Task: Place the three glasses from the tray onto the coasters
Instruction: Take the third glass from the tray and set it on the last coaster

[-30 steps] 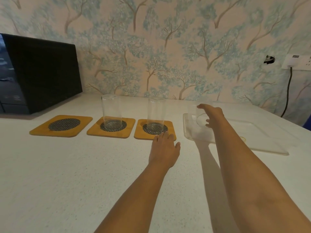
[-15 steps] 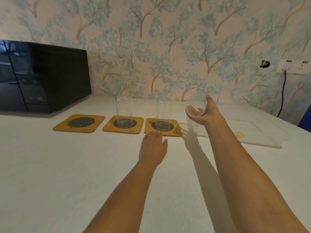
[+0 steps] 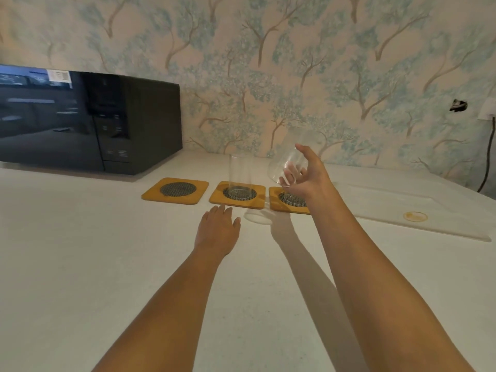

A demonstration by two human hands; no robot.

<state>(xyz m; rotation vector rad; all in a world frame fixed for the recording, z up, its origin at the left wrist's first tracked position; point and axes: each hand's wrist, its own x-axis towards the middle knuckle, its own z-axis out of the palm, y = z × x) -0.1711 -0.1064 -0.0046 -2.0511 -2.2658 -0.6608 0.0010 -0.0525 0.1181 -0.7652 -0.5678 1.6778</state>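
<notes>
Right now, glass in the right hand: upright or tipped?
Tipped. The glass in the right hand leans off vertical above the right coaster, unlike the upright glass beside it.

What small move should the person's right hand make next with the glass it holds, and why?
Probably carry the tilted glass leftward to the bare left coaster: the middle coaster already bears a standing glass, and the right hand hovers over the right coaster.

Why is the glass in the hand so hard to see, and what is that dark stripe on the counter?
Head view: the held glass is clear and motion-blurred; the stripe is the right arm's shadow on the counter.
</notes>
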